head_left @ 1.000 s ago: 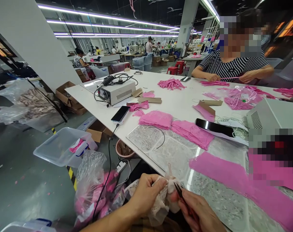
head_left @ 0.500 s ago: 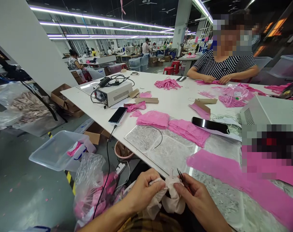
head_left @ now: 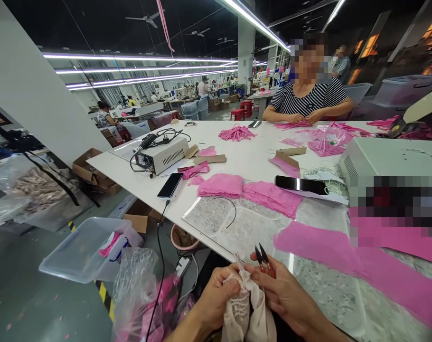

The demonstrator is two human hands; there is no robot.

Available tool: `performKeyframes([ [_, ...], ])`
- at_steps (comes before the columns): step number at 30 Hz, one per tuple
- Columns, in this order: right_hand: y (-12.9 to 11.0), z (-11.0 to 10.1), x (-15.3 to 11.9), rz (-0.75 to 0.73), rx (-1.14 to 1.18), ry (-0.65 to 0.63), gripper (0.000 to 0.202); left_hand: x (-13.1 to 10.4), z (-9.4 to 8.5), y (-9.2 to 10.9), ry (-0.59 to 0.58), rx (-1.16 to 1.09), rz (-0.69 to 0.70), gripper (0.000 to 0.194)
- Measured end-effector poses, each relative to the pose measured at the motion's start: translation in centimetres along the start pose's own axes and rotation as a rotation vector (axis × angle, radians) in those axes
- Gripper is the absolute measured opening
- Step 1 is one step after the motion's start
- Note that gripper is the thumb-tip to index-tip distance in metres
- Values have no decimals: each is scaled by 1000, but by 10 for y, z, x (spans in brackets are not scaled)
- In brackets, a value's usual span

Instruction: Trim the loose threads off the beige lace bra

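Both hands meet at the near table edge around a pale beige fabric piece (head_left: 260,308) with a gathered, ruffled section. My left hand (head_left: 219,289) is closed on its left side, thumb pressing on the gathers. My right hand (head_left: 287,289) pinches the fabric near its top and also carries thread snips (head_left: 264,261). The snips have dark blades, pointing up and apart, and reddish handles partly hidden by the fingers. From the top of the fabric a thin pinkish end sticks up between the hands. A long pink fabric strip (head_left: 319,247) lies on the table to the right.
Pink fabric stacks (head_left: 221,185), a black phone (head_left: 301,184) and a charging phone (head_left: 170,185) lie ahead. A white control box (head_left: 162,154) stands farther left. Below left are a clear bin (head_left: 91,247) and plastic bag (head_left: 134,275). Across the table a co-worker (head_left: 308,97) handles pink strips.
The camera view has tilted up and shifted. My hands have turned the beige fabric so its gathered part shows, and the snips now stand more upright with blades apart.
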State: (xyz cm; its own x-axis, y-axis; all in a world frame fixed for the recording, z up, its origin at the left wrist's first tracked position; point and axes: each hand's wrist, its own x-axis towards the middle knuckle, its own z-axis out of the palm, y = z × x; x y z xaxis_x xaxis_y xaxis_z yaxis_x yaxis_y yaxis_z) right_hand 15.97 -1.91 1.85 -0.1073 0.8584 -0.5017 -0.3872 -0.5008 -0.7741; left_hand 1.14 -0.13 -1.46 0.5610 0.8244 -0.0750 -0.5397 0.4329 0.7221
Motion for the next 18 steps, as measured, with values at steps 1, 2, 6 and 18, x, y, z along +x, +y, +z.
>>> performKeyframes([
  [1, 1, -1, 0, -5, 0, 9, 57, 1, 0, -2, 13, 18, 8, 40],
  [2, 1, -2, 0, -20, -10, 33, 56, 1, -1, -3, 28, 40, 13, 41],
  [6, -9, -7, -16, -114, -64, 173, 50, 2, -6, 0, 30, 140, 55, 43],
  [18, 3, -5, -42, 20, -294, -181, 64, 3, -8, 22, -214, 550, 169, 38],
])
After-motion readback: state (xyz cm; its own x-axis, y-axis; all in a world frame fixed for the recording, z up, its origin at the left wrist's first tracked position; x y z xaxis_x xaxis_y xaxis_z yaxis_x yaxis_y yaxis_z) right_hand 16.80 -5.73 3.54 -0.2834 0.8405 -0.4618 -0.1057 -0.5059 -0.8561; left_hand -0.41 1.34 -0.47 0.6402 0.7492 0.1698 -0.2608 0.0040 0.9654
